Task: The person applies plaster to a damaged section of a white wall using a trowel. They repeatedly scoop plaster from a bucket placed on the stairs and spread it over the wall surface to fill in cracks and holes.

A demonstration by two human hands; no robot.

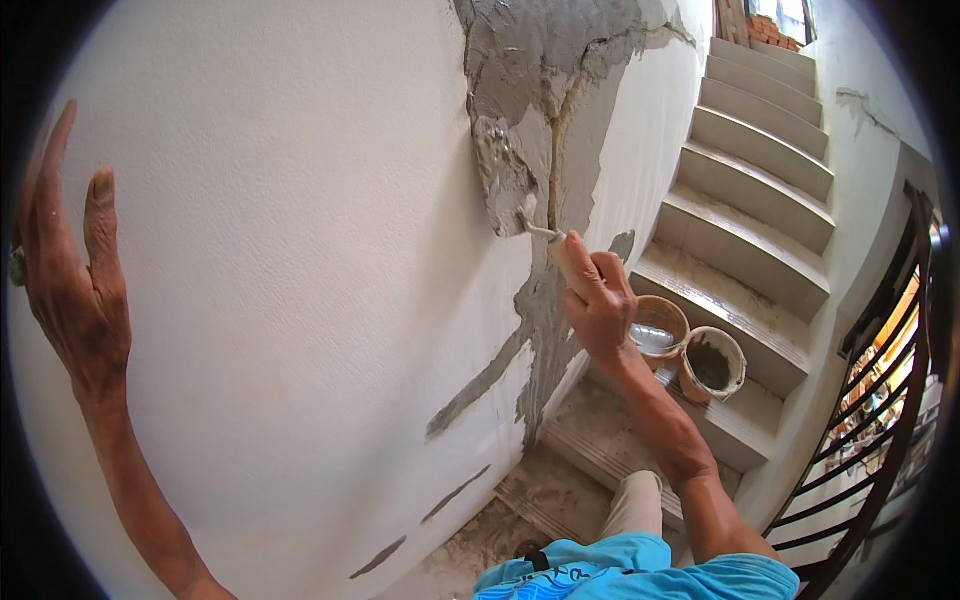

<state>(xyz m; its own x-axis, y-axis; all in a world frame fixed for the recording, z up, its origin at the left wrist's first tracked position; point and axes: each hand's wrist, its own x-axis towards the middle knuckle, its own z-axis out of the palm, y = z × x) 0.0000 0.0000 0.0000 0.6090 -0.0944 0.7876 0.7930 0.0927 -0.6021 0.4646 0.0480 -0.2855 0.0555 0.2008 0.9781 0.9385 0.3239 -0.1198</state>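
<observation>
Grey-smeared metal trowel with a pale handle (508,188): its blade lies against the white plastered wall (260,230), at the left edge of a broad, wet-looking grey filler patch (515,60). My right hand (598,305) is wrapped round its handle. My left hand (82,290) is raised, released, fingers extended, near the wall at far left; can't tell whether it touches. Progress, by my reading: partway. Upper patch well coated, narrower grey bands running down below it. Left to do, I'd judge: the jagged brownish crack (556,165) shows unfilled through the grey, and the patch edges look rough. Near my right forearm, on the pale stone stairs (755,210): a brownish round bucket (662,308) and, just beside it, a pale round bucket (695,383) containing grey mix. Dark curved metal railing (912,365) beyond, at right.
</observation>
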